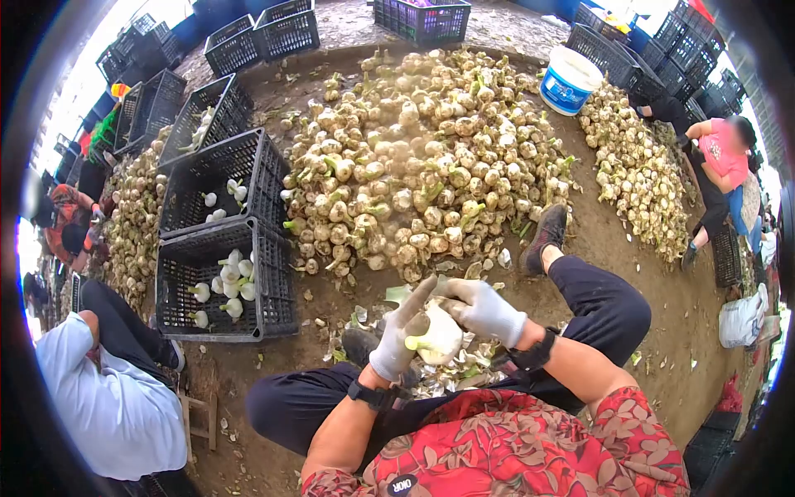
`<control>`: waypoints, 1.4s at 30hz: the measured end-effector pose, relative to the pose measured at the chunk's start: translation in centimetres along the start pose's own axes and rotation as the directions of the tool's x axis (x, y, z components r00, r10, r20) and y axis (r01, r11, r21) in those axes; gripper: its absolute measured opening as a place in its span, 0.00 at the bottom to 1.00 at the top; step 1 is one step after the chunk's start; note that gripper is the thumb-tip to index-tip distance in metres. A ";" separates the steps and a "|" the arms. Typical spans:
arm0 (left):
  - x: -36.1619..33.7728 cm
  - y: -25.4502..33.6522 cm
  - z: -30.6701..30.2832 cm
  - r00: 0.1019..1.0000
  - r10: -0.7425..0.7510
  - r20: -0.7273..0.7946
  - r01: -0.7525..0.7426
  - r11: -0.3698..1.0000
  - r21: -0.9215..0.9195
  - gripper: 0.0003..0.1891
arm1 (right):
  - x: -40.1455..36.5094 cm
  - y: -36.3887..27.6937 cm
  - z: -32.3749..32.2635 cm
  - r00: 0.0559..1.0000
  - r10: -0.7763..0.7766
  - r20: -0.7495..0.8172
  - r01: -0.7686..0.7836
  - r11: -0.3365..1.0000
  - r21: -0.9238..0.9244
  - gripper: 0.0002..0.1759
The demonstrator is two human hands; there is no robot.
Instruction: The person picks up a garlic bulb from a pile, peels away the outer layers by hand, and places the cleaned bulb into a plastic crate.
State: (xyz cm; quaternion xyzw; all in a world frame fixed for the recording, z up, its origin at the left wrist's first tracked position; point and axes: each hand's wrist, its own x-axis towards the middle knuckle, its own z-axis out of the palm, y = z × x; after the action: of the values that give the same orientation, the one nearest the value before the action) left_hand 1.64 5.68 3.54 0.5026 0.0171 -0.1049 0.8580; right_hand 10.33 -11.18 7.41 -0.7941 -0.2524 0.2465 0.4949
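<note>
A pale, smooth garlic bulb [440,334] with a short cut green stem is between my two gloved hands, above my lap. My left hand [400,331] grips it from the left, its thumb and fingers pointing up along the bulb. My right hand [487,310] has its fingers curled and pressed on the bulb's upper right side; its fingertips are partly hidden. Loose garlic skins [451,377] lie on the ground beneath the hands. Ahead of me rises a big heap of unpeeled garlic bulbs [431,166] with soil-stained skins.
Left of the heap, a black crate [273,319] holds several clean bulbs; another crate [263,178] behind it holds a few. A white-and-blue bucket [571,80] stands at the back right. People sit on both sides, one in a white shirt [120,398] close on the left.
</note>
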 end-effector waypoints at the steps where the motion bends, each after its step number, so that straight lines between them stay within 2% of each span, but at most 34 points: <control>1: -0.1 0.0 0.2 0.999 0.027 0.035 -0.024 0.997 -0.073 0.35 | 0.7 1.1 0.9 1.000 -0.001 -0.001 0.001 1.000 -0.002 0.11; 3: 0.2 -0.9 -0.2 0.990 0.063 0.124 -0.058 0.997 -0.045 0.32 | 1.9 3.2 2.4 0.986 0.091 0.137 -0.040 0.940 -0.338 0.14; 5: 0.5 -1.8 -0.3 0.999 0.014 0.030 -0.016 0.997 0.082 0.36 | 2.2 4.9 2.4 0.982 0.053 0.181 0.024 0.916 -0.400 0.19; 6: 0.2 -0.9 1.1 0.995 0.011 -0.101 -0.011 1.000 -0.006 0.29 | 2.1 5.0 2.1 0.976 0.088 0.197 -0.078 0.995 -0.061 0.23; 7: 0.4 -1.1 0.5 0.994 0.020 -0.110 -0.021 1.000 -0.008 0.29 | 2.1 5.2 1.7 0.967 0.116 0.228 -0.180 0.943 0.281 0.27; 8: 0.7 -1.7 -0.4 0.973 -0.037 -0.229 0.054 0.996 0.069 0.27 | 2.0 5.9 0.6 0.980 0.131 0.149 -0.153 0.978 0.146 0.35; 9: 0.8 -2.0 -1.1 0.933 -0.083 -0.350 0.136 0.982 0.130 0.26 | 1.0 3.6 -1.1 0.933 0.271 0.238 -0.343 0.871 0.351 0.42; 10: 0.7 -1.4 -1.0 0.918 -0.032 -0.394 0.137 0.961 0.242 0.26 | 0.0 1.0 -1.8 0.950 0.166 0.263 -0.267 0.869 0.417 0.43; 11: 0.8 -1.0 -0.8 0.914 -0.031 -0.404 0.133 0.965 0.227 0.26 | -0.7 -0.4 -2.1 0.958 0.065 0.279 -0.199 0.852 0.484 0.44; 13: 1.0 -0.7 -0.4 0.913 -0.066 -0.402 0.197 0.935 0.294 0.25 | -1.0 -0.7 -0.4 0.969 0.016 0.247 -0.113 0.916 0.385 0.43; 14: 1.3 -1.6 -0.2 0.922 0.007 -0.386 0.138 0.927 0.348 0.25 | -0.3 1.1 1.0 0.988 0.008 0.155 -0.058 0.945 0.321 0.36; 15: 1.5 -2.1 -0.5 0.922 0.013 -0.386 0.133 0.928 0.349 0.25 | 0.1 0.7 1.5 0.969 0.186 0.163 -0.246 0.785 0.568 0.26; 17: 2.0 -3.6 -1.7 0.876 -0.091 -0.474 0.266 0.911 0.316 0.19 | 1.7 4.7 2.6 0.984 0.165 -0.068 -0.038 0.565 0.824 0.24; 18: 2.1 -4.3 -2.1 0.898 0.046 -0.437 0.260 0.746 0.613 0.16 | 2.4 3.8 2.6 0.977 0.214 0.002 -0.064 0.281 0.958 0.27; 19: 1.8 -5.4 -1.9 0.905 -0.080 -0.418 0.396 0.519 0.758 0.15 | 2.1 2.9 2.0 0.971 0.231 0.069 -0.074 0.013 0.997 0.31; 20: 1.3 -5.0 -1.7 0.918 -0.266 -0.295 0.389 0.452 0.803 0.17 | 2.6 2.1 1.5 0.974 0.219 0.058 -0.064 0.021 0.998 0.32; 21: 0.8 -4.7 -1.4 0.878 -0.448 -0.169 0.361 0.388 0.848 0.19 | 3.1 1.8 0.9 0.977 0.209 0.045 -0.052 0.031 0.998 0.33; 23: -0.2 -3.6 -0.2 0.887 -0.436 -0.152 0.323 0.351 0.879 0.29 | 4.5 3.4 0.4 0.977 0.193 0.088 -0.096 0.029 0.995 0.36; 24: 0.1 -1.5 0.4 0.831 -0.537 -0.144 0.377 0.354 0.856 0.38 | 5.1 4.1 0.7 0.975 0.164 0.147 -0.155 0.040 0.987 0.36; 25: 0.2 -1.7 0.0 0.852 -0.512 -0.113 0.351 0.396 0.849 0.42 | 5.8 4.8 1.1 0.968 0.132 0.214 -0.222 0.049 0.974 0.36; 27: 0.3 0.9 0.5 0.817 -0.566 -0.111 0.383 0.390 0.837 0.43 | 7.7 4.8 2.8 0.949 0.059 0.311 -0.313 0.022 0.950 0.36; 29: 0.6 -1.6 -0.1 0.797 -0.589 -0.134 0.400 0.349 0.848 0.38 | 10.1 4.2 5.8 0.934 0.256 0.248 -0.329 0.349 0.878 0.35; 30: 0.2 -3.1 -0.8 0.861 -0.505 -0.058 0.297 0.407 0.864 0.35 | 12.0 2.9 8.2 0.927 0.315 0.205 -0.325 0.397 0.858 0.34; 31: -0.1 -6.0 -1.8 0.909 -0.415 0.027 0.181 0.455 0.872 0.32 | 12.7 -1.5 9.0 0.939 0.210 0.273 -0.338 0.417 0.844 0.33; 32: 0.3 -11.8 -3.3 0.993 -0.061 0.104 -0.048 0.593 0.804 0.28 | 13.9 -4.3 10.0 0.910 0.190 0.369 -0.415 0.428 0.803 0.34; 33: 1.1 -3.8 -2.0 0.884 -0.449 0.132 0.024 0.324 0.946 0.27 | 15.2 -5.6 11.0 0.854 0.098 0.510 -0.503 0.406 0.763 0.33; 35: 0.8 -5.8 -2.5 0.955 -0.296 0.004 0.109 0.366 0.924 0.26 | 16.9 -8.1 13.0 0.940 -0.038 0.338 -0.205 0.730 0.652 0.34; 36: 0.7 -5.9 -2.7 0.998 -0.020 0.055 -0.045 0.343 0.938 0.29 | 18.4 -7.3 13.0 0.958 -0.043 0.283 -0.119 0.839 0.531 0.34; 37: 1.0 -5.8 -3.3 0.846 -0.527 0.076 0.100 0.299 0.949 0.34 | 20.3 -5.8 12.8 0.971 -0.059 0.230 -0.036 0.921 0.387 0.33; 38: 1.1 -3.4 -2.2 0.845 -0.532 -0.048 0.274 0.355 0.894 0.36 | 22.0 -4.0 12.0 0.977 0.014 0.214 -0.091 0.931 0.354 0.33; 39: 1.4 -2.5 -1.9 0.821 -0.545 -0.170 0.436 0.407 0.803 0.38 | 23.7 -1.8 11.3 0.997 0.020 0.075 0.001 0.963 -0.269 0.35; 40: 1.2 -3.0 -2.5 0.834 -0.540 -0.116 0.375 0.399 0.836 0.41 | 24.5 0.7 11.1 0.991 -0.126 -0.048 0.079 0.831 -0.550 0.30; 41: 1.6 -3.4 -2.5 0.817 -0.565 -0.117 0.395 0.400 0.827 0.41 | 25.3 3.4 11.4 0.993 -0.107 -0.045 0.045 0.711 -0.701 0.30; 42: 1.7 -3.3 -2.6 0.819 -0.559 -0.126 0.405 0.409 0.817 0.40 | 25.8 5.1 11.3 0.990 -0.140 0.008 0.095 0.622 -0.777 0.29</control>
State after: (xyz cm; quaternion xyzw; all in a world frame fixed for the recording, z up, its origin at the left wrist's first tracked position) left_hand 2.85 6.10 -0.81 0.8011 0.0392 -0.3853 0.4563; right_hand 23.23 11.00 -5.27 -0.9176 -0.3718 0.0602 0.1271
